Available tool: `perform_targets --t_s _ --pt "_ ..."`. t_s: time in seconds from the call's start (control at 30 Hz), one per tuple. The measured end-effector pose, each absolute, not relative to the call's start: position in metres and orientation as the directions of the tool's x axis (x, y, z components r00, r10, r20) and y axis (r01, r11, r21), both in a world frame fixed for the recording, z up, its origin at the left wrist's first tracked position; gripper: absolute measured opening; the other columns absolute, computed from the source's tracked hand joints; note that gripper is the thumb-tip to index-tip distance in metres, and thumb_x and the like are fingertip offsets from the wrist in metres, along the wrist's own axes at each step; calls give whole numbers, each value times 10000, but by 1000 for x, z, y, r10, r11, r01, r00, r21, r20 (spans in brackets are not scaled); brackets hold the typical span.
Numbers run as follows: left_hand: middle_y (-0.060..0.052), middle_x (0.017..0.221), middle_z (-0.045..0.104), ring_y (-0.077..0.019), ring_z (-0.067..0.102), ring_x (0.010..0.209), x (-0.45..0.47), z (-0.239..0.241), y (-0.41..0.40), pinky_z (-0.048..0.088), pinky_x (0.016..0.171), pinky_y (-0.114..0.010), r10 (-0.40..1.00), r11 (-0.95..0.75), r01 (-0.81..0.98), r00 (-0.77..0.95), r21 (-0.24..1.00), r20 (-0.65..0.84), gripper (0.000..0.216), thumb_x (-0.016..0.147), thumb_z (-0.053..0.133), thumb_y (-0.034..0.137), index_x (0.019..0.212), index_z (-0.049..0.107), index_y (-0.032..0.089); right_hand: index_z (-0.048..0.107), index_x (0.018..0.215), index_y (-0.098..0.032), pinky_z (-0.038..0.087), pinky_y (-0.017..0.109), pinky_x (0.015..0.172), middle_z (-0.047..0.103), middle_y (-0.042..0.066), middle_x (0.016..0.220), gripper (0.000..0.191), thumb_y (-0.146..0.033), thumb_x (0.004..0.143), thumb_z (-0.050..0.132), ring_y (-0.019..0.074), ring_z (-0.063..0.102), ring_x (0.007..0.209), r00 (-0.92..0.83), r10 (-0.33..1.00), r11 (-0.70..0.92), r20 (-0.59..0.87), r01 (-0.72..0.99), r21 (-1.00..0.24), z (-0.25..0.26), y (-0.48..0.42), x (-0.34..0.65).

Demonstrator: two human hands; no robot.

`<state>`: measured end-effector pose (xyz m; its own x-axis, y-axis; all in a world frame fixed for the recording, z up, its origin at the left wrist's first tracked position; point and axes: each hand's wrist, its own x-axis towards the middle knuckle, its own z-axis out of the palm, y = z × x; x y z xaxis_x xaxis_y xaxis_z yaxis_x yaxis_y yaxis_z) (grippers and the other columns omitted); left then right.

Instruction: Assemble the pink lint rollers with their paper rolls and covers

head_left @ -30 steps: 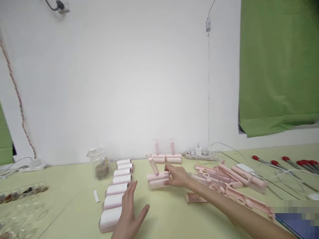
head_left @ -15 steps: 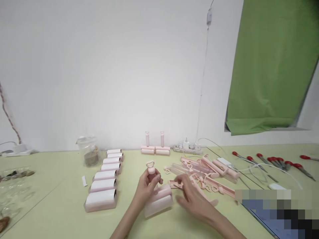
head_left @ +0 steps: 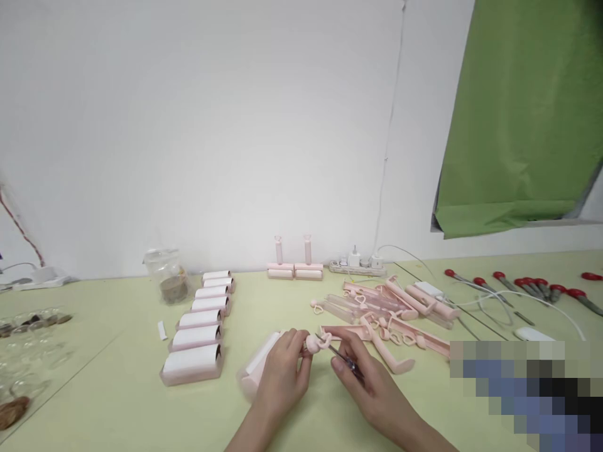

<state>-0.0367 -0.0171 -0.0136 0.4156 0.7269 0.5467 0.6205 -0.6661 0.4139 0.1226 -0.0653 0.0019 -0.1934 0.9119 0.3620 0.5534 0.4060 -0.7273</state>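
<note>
My left hand [head_left: 287,364] is closed round the handle of a pale pink lint roller [head_left: 258,367], whose white roll points left and is blurred. The handle's end cap [head_left: 313,343], with its heart-shaped loop, sticks out to the right of my fingers. In my closed right hand [head_left: 365,376] is a slim dark metal tool [head_left: 347,361]; its narrow tip reaches the loop. Whether it is scissors or tweezers I cannot tell. Just beyond my right hand lie loose pink roller parts [head_left: 389,355], among them arms, covers, clear handle tubes and heart loops.
A row of white rolls in pink covers [head_left: 193,364] runs along the left. Two lint rollers [head_left: 308,271] stand by the wall beside a power strip [head_left: 357,269]. A plastic bag [head_left: 172,285] sits at back left, red-tipped tools [head_left: 530,285] at right, near white cables [head_left: 504,295].
The lint roller has tipped from handle-up to lying sideways, its loop now to the right. My right hand has brought the dark metal tool up to the loop. The camera view has shifted slightly.
</note>
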Motion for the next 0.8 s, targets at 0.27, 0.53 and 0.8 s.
perform_targets --t_s 0.27,0.53,0.8 --pt "-8 611 557 -158 519 548 -22 -28 -26 322 474 -233 600 -700 711 534 67 596 106 687 450 89 684 468 193 378 616 -208 268 202 441 447 -39 536 274 -432 736 481 106 399 471 -102 928 309 357 747 -589 -9 -61 118" --pt "13 433 541 -128 487 372 -29 -21 -34 237 406 -240 411 -851 525 640 20 649 123 531 421 86 570 461 196 319 488 -208 189 223 382 342 -45 406 490 -589 788 252 81 296 359 -449 625 732 638 622 -279 -14 -69 120" --pt "30 372 480 -100 445 326 -31 -18 -38 188 395 -238 356 -922 368 690 117 631 73 554 390 147 506 403 201 250 460 -189 199 213 389 235 -68 421 586 -696 743 175 63 213 373 -547 575 814 608 456 -359 -14 -69 123"
